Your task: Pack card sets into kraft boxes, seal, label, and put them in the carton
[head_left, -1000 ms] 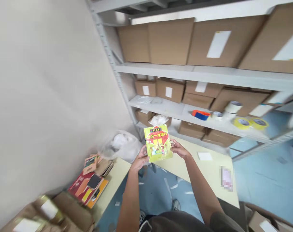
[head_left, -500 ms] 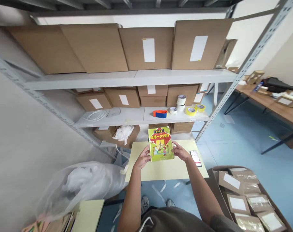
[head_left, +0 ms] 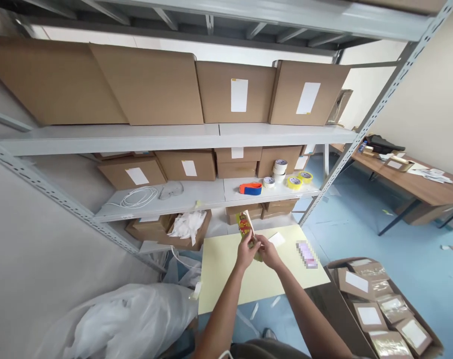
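Note:
A thin picture book (head_left: 244, 223) with a green, yellow and red cover is tilted nearly edge-on above the pale yellow table (head_left: 226, 279). Around its lower part my left hand (head_left: 246, 253) is closed, gripping the cover side. My right hand (head_left: 268, 254) meets it there, its fingers pinching the book's page edge. Both hands hide the lower half of the book. On the tabletop just beyond my right hand lies a small white paper (head_left: 277, 239). Farther right on the same table is a phone (head_left: 307, 255), its screen blurred out.
A shelf (head_left: 181, 192) ahead carries cartons, tape rolls (head_left: 294, 183), an orange-and-blue strap (head_left: 250, 189) and a coiled white cable (head_left: 138, 197). A large carton of parcels (head_left: 368, 316) stands at right. A plastic bag (head_left: 136, 319) bulges at left.
The book has turned from facing me flat to nearly edge-on. My hands have come together at its lower end. A white paper now shows on the table. The view has shifted.

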`<state>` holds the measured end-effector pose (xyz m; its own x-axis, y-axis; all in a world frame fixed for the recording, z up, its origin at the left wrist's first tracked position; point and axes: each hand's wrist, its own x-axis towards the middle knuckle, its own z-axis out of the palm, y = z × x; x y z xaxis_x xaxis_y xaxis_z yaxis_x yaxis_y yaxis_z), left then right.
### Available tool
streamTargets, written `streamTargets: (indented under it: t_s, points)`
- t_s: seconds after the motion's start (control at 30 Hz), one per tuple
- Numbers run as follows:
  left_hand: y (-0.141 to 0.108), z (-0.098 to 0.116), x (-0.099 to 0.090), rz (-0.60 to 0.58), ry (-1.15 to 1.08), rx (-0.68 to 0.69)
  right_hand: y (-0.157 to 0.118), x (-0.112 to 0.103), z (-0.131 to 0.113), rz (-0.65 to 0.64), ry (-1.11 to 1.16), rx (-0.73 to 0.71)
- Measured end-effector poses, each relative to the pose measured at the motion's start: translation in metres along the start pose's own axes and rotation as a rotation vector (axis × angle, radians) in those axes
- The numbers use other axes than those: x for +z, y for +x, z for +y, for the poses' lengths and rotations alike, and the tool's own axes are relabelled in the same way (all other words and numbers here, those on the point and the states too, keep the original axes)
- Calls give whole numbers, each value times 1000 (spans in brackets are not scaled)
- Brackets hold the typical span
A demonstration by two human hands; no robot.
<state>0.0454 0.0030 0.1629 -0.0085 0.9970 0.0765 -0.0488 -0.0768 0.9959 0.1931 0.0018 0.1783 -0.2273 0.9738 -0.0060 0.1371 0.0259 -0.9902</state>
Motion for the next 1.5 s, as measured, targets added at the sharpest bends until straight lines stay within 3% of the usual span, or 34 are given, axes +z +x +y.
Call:
streamTargets:
  t_s: [0.1, 0.2, 0.27, 0.4, 0.53, 0.67, 0.77, 0.83, 0.9, 0.97, 1.07, 1.17, 1.27, 1.33, 1.5]
  points:
    - [0, 5, -3, 26, -38, -4, -1, 25, 1, 17, -106, 11]
    - [4, 13, -27, -2, -87, -22, 0, 29, 1, -64, 5, -47]
    - [8, 21, -50, -42, -143, -25, 3, 20, -1, -44, 29, -82]
    - [14, 36, -91, -166, -315, -81, 9, -12, -14, 164, 23, 1]
    - [16, 40, -106, -179, -362, -110, 5, -35, -35, -51, 277, 43]
    - [22, 40, -103, -132, -303, -91, -4, -45, -53, -83, 416, 47]
    - [26, 43, -92, 58, -96, -46, -4, -49, -60, -71, 471, 25]
    - [25, 48, -75, 148, 47, -14, -1, -46, -61, -40, 475, -11]
    - [20, 53, -50, 72, 94, 6, 3, -37, -59, -23, 439, -63]
    - [14, 58, -24, -103, 44, 35, 6, -24, -54, -47, 378, -134]
    - [9, 62, -2, -119, -16, 83, 9, -12, -43, -135, 295, -211]
    - [11, 62, -9, -68, -123, 36, 14, -17, -30, -130, 176, -231]
    - [10, 62, -30, -65, -267, -17, 23, -36, -20, 141, 85, -204]
    - [8, 61, -40, -85, -310, -43, 27, -49, -15, 232, 135, -126]
    - [5, 50, -46, -79, -306, -122, 27, -67, -5, 112, 420, 41]
